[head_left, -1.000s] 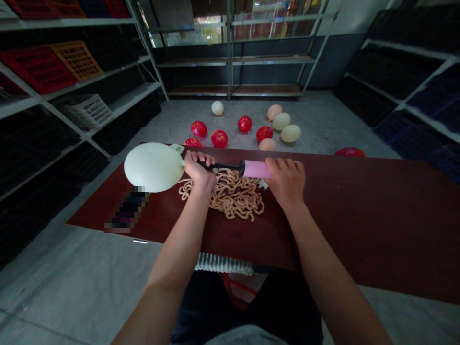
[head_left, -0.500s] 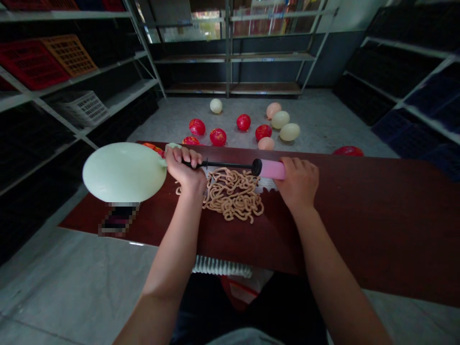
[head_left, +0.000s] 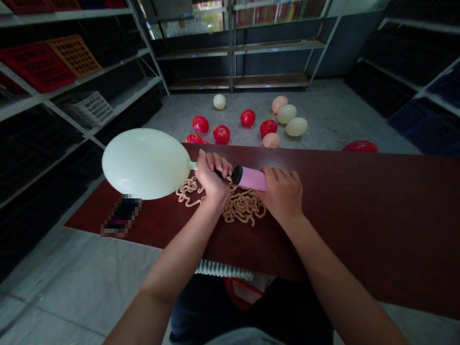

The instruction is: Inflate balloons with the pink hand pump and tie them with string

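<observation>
A large pale green balloon (head_left: 145,164), swollen, extends left from my left hand (head_left: 214,178). That hand is closed around the black end of a balloon pump (head_left: 252,178), where the balloon's neck meets it. The pump's pink barrel is gripped by my right hand (head_left: 283,195), its fingers wrapped over the far end. Hardly any of the black rod shows between barrel and left hand. Under the hands, a heap of tan, curly, cord-like pieces (head_left: 241,210) lies on the dark red-brown table (head_left: 359,206), partly hidden by my left hand and wrist.
A blurred-out dark phone-like object (head_left: 122,214) lies at the table's left. Several balloons, red ones (head_left: 222,134) and cream ones (head_left: 296,127) among them, rest on the floor beyond. Metal shelving (head_left: 196,53) stands at the back, with crates (head_left: 74,56) on the left racks.
My hands have come closer together, so the long black rod seen before has slid into the pink barrel. The balloon has moved right with my left hand and looks bigger.
</observation>
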A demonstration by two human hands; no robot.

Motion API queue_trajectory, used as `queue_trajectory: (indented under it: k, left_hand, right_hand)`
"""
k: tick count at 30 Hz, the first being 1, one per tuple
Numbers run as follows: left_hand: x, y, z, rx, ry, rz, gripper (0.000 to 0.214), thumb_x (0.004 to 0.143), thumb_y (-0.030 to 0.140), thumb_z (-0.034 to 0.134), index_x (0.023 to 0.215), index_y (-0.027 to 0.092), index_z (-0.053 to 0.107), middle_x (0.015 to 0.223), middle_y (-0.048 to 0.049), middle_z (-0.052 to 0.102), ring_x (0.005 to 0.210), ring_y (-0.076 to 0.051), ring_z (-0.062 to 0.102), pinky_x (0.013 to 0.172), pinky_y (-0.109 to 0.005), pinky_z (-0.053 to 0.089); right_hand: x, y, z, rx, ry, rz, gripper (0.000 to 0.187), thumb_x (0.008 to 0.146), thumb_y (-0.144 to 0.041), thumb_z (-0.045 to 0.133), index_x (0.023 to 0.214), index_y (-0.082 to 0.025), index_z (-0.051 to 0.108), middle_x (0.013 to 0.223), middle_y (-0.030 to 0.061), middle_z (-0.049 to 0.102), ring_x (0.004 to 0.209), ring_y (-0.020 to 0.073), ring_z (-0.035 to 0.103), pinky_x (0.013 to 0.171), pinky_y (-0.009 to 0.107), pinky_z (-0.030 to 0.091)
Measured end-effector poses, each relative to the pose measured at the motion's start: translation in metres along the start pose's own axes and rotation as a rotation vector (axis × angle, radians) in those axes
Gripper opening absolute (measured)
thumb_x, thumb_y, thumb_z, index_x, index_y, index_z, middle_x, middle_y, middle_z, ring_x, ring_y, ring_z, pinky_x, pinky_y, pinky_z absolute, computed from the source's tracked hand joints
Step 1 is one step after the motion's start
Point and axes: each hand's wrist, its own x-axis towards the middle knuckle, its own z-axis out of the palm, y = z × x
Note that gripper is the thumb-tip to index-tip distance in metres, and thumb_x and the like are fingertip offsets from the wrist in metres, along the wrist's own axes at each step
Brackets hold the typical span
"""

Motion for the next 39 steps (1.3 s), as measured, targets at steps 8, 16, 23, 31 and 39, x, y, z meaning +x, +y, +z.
queue_trajectory:
  k: [8,16,23,31,39]
  left_hand:
    - [0.014,-0.007,-0.009,-0.056,0.018,-0.010,0.047,0.100,0.032,0.037,0.057,0.020,0.024,0.045,0.0054,0.027,0.034,-0.008,0.027,0.041,-0.025,0.027]
    - [0.036,-0.001,-0.022,-0.155,0.113,-0.008,0.039,0.098,0.024,0.036,0.060,0.021,0.024,0.045,0.0063,0.029,0.033,-0.007,0.028,0.042,-0.026,0.025]
    - [0.049,0.023,-0.034,-0.206,0.170,0.068,0.037,0.095,0.021,0.038,0.061,0.020,0.024,0.045,0.0073,0.028,0.033,-0.007,0.026,0.042,-0.025,0.021]
    - [0.036,0.035,-0.021,-0.193,0.068,0.125,0.042,0.098,0.026,0.037,0.059,0.020,0.023,0.044,0.0065,0.026,0.033,-0.007,0.023,0.041,-0.025,0.020]
    - [0.023,0.029,-0.013,-0.163,0.077,0.128,0.043,0.099,0.026,0.036,0.059,0.019,0.021,0.046,0.0067,0.023,0.034,-0.007,0.022,0.041,-0.024,0.022]
  right_hand:
    - [0.004,0.012,0.007,-0.085,0.053,-0.049,0.028,0.085,-0.030,0.059,0.110,-0.018,0.061,0.091,0.0075,0.068,0.088,0.0257,0.053,0.077,0.037,0.028]
    - [0.007,0.023,0.009,-0.192,0.078,-0.064,0.033,0.083,-0.026,0.061,0.114,-0.019,0.060,0.095,0.0082,0.068,0.090,0.0258,0.051,0.085,0.038,0.030]
    - [0.002,0.047,0.006,-0.242,0.125,0.003,0.033,0.084,-0.026,0.057,0.117,-0.019,0.060,0.100,0.0093,0.069,0.095,0.0259,0.053,0.091,0.041,0.029]
    - [0.000,0.063,0.010,-0.175,0.176,0.104,0.030,0.086,-0.029,0.052,0.110,-0.016,0.064,0.099,0.0126,0.068,0.093,0.0259,0.054,0.089,0.039,0.034]
    - [0.001,0.048,0.007,-0.142,0.130,0.201,0.027,0.082,-0.023,0.053,0.107,-0.016,0.063,0.096,0.0132,0.065,0.091,0.0282,0.051,0.084,0.042,0.035]
